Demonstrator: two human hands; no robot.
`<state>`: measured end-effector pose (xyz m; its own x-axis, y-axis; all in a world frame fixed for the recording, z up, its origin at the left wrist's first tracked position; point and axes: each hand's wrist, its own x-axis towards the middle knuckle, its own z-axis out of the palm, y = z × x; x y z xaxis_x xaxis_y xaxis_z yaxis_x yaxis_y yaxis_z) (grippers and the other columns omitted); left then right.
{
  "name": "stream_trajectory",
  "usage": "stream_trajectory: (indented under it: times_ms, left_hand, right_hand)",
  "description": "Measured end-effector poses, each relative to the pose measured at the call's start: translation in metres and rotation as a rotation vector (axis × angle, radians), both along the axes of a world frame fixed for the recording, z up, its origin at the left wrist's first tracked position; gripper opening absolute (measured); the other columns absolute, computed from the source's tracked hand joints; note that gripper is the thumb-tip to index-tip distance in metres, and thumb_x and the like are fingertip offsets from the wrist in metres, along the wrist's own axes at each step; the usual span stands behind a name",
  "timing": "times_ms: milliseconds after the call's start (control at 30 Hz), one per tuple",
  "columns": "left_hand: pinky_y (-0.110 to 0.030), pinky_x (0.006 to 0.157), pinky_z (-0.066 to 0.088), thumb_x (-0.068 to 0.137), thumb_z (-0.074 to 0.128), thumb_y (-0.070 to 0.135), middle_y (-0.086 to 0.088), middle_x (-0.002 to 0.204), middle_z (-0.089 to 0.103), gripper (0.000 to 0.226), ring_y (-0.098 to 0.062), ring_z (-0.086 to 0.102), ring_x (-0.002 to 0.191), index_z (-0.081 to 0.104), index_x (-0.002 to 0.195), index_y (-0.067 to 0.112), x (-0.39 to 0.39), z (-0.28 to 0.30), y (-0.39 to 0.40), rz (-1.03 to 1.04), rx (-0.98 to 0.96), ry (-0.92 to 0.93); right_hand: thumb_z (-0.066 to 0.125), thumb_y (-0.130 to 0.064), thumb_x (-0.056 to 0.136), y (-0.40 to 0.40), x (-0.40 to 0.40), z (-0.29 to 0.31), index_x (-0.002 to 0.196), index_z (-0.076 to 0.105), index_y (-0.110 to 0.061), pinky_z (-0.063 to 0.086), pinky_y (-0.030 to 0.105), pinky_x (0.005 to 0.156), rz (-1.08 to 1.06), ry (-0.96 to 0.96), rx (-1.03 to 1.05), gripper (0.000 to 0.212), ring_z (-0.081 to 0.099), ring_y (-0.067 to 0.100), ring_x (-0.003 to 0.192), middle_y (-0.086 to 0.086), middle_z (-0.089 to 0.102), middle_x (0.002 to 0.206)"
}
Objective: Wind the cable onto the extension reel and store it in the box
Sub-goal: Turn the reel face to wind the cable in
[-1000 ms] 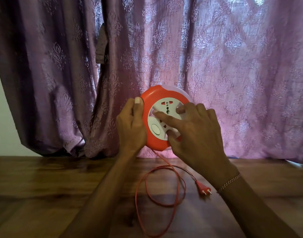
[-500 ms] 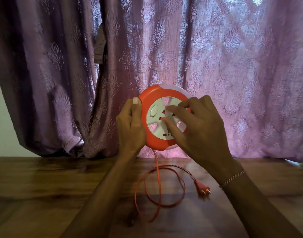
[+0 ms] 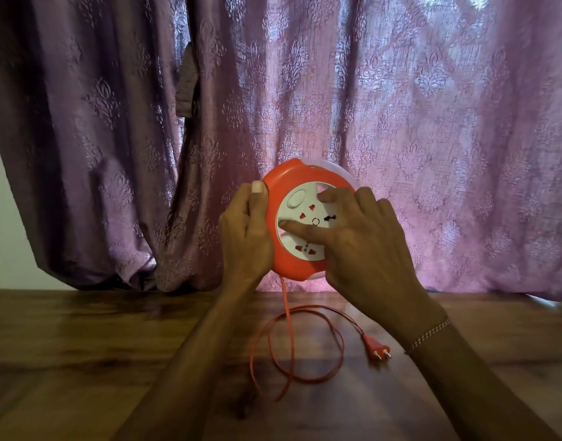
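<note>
An orange round extension reel with a white socket face is held upright above the table. My left hand grips its left rim, thumb on top. My right hand lies on the white face, with the index finger pressed across it and the other fingers on its upper right. An orange cable drops from the reel's bottom and lies in a loose loop on the table. Its two-pin plug rests to the right of the loop. No box is in view.
A wooden table fills the lower part of the view. A purple patterned curtain hangs right behind the reel down to the table's back edge. A pale wall shows at the far left.
The white face has turned under my right hand; its round button went from lower left to upper left. The cable loop on the table has grown shorter and drawn in toward the reel.
</note>
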<state>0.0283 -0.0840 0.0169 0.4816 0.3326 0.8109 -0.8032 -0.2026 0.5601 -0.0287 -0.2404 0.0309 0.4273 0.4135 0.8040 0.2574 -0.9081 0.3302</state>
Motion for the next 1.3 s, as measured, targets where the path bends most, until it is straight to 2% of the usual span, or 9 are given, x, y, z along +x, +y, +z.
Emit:
stream_trajectory:
  times_ms: [167, 367, 533, 667, 733, 900, 1000, 1133, 1300]
  left_hand:
    - [-0.049, 0.063, 0.050, 0.104, 0.039, 0.048, 0.006, 0.068, 0.058, 0.047, -0.011, 0.053, 0.064, 0.056, 0.080, 0.011, 0.002, 0.000, 0.000, 0.000, 0.001, -0.007]
    - [-0.057, 0.064, 0.051, 0.101, 0.039, 0.054, -0.014, 0.070, 0.062, 0.055, -0.041, 0.060, 0.069, 0.056, 0.081, 0.005, 0.003, -0.002, -0.001, -0.003, 0.001, -0.018]
    - [-0.053, 0.061, 0.047, 0.101, 0.038, 0.053, 0.000, 0.064, 0.055, 0.053, -0.016, 0.051, 0.060, 0.055, 0.080, 0.008, 0.002, -0.001, -0.001, 0.006, -0.007, -0.006]
    - [-0.056, 0.062, 0.050, 0.104, 0.040, 0.047, -0.014, 0.070, 0.060, 0.047, -0.034, 0.057, 0.065, 0.054, 0.081, 0.008, 0.002, 0.000, -0.002, -0.005, -0.015, -0.001]
    - [-0.057, 0.061, 0.049, 0.105, 0.041, 0.043, -0.010, 0.068, 0.058, 0.043, -0.028, 0.055, 0.062, 0.053, 0.078, 0.011, 0.002, -0.001, -0.002, -0.003, -0.022, 0.011]
    - [-0.058, 0.066, 0.054, 0.105, 0.039, 0.043, -0.020, 0.080, 0.067, 0.049, -0.040, 0.065, 0.075, 0.059, 0.088, 0.002, 0.003, -0.001, 0.001, -0.011, -0.040, 0.035]
    - [-0.060, 0.067, 0.053, 0.104, 0.039, 0.042, -0.024, 0.080, 0.065, 0.049, -0.045, 0.064, 0.077, 0.057, 0.086, 0.000, 0.002, 0.000, 0.001, -0.022, -0.046, 0.035]
    - [-0.057, 0.064, 0.054, 0.104, 0.040, 0.043, -0.019, 0.078, 0.065, 0.047, -0.034, 0.064, 0.070, 0.057, 0.084, 0.004, 0.002, 0.000, -0.001, -0.022, -0.037, 0.032]
    - [-0.058, 0.063, 0.052, 0.100, 0.039, 0.055, -0.016, 0.074, 0.063, 0.058, -0.037, 0.062, 0.069, 0.055, 0.085, 0.001, 0.006, -0.002, 0.001, 0.002, 0.013, 0.008]
  right_hand:
    - [0.058, -0.021, 0.073, 0.006, -0.002, -0.002, 0.130, 0.057, -0.049, 0.035, 0.042, 0.074, 0.013, -0.008, 0.104, 0.063, 0.051, 0.034, 0.097, 0.011, 0.057, 0.114]
    - [0.064, -0.025, 0.067, 0.010, 0.000, -0.008, 0.129, 0.059, -0.048, 0.045, 0.045, 0.076, 0.048, 0.014, 0.249, 0.067, 0.056, 0.033, 0.093, 0.011, 0.057, 0.103]
    - [0.063, -0.046, 0.077, 0.012, 0.003, -0.011, 0.135, 0.056, -0.042, 0.049, 0.043, 0.074, 0.070, -0.049, 0.332, 0.059, 0.058, 0.032, 0.087, 0.010, 0.059, 0.094]
    - [0.060, -0.063, 0.081, 0.012, 0.006, -0.012, 0.136, 0.057, -0.038, 0.053, 0.041, 0.071, 0.060, -0.084, 0.398, 0.060, 0.061, 0.032, 0.082, 0.010, 0.067, 0.091]
    - [0.059, -0.064, 0.082, 0.011, 0.007, -0.013, 0.135, 0.057, -0.038, 0.051, 0.041, 0.071, 0.059, -0.092, 0.372, 0.060, 0.058, 0.031, 0.085, 0.008, 0.066, 0.091]
    - [0.063, -0.055, 0.086, 0.007, 0.007, -0.006, 0.130, 0.064, -0.028, 0.043, 0.038, 0.070, 0.184, -0.127, 0.309, 0.052, 0.044, 0.027, 0.091, 0.008, 0.053, 0.093]
    - [0.061, -0.020, 0.085, -0.002, 0.006, -0.001, 0.104, 0.073, -0.019, 0.047, 0.043, 0.077, 0.338, -0.124, 0.174, 0.023, 0.047, 0.028, 0.098, 0.007, 0.062, 0.109]
    - [0.067, -0.004, 0.073, -0.009, 0.008, 0.001, 0.098, 0.077, -0.027, 0.046, 0.048, 0.094, 0.310, 0.053, -0.019, 0.036, 0.044, 0.032, 0.116, 0.008, 0.055, 0.139]
    - [0.038, -0.023, 0.086, -0.007, 0.008, 0.000, 0.106, 0.076, -0.040, 0.046, 0.048, 0.083, 0.171, 0.039, -0.062, 0.046, 0.047, 0.034, 0.111, 0.004, 0.054, 0.142]
